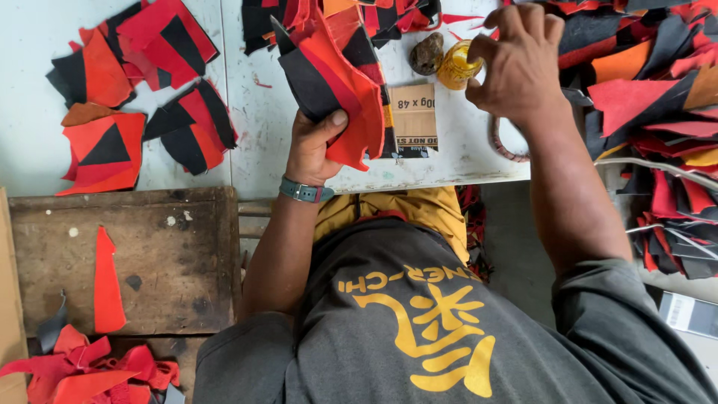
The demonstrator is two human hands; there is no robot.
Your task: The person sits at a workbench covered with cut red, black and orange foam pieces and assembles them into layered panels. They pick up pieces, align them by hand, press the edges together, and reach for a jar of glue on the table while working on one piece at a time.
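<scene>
We see left hand [313, 150] clamped on red-black leather stack [336, 82] at 12 o'clock; right hand [516, 63] fingers pinched at yellow jar [456, 66], 1 o'clock. Assembled pieces [134, 97] lie at 10; loose pile [658, 112] at 2 remains.

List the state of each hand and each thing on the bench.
Left hand: gripping a stack of red and black pieces, held up off the table.
Right hand: fingers at the yellow jar.
Yellow jar: upright, open.
Stone: resting beside the jar.
Cardboard: lying flat.
Red strip: lying flat on the wooden board.
</scene>
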